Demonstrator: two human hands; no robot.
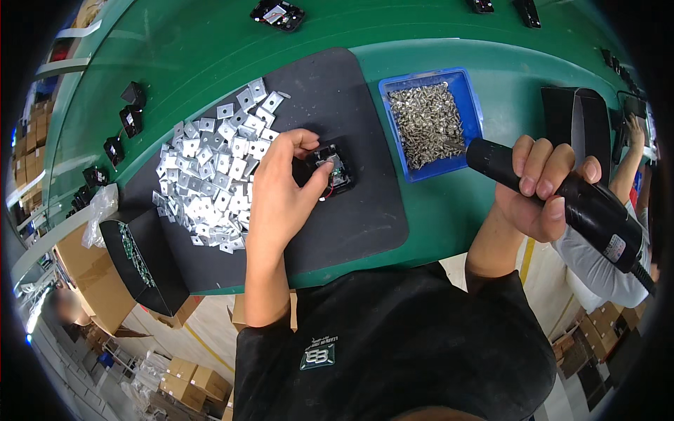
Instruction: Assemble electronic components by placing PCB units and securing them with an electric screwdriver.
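Over the black mat (326,91), my left hand (275,193) grips a small open black housing (342,170) between thumb and fingers. Circuitry and a red wire show inside it. My right hand (537,186) is wrapped round a black corded electric screwdriver (604,228), tilted so its nose points left. The bit reaches over loose silver screws (425,123) heaped in a blue tray (474,105); whether a screw is on the tip cannot be made out. Beside my left hand spreads a pile of square metal plates with holes (210,165).
At the left stands a black bin (165,288) holding green circuit boards (133,252). Another black box (558,112) is at the right. Several black housings (277,14) lie along the green belt (210,42) beyond. Another person's arm (632,151) shows at far right.
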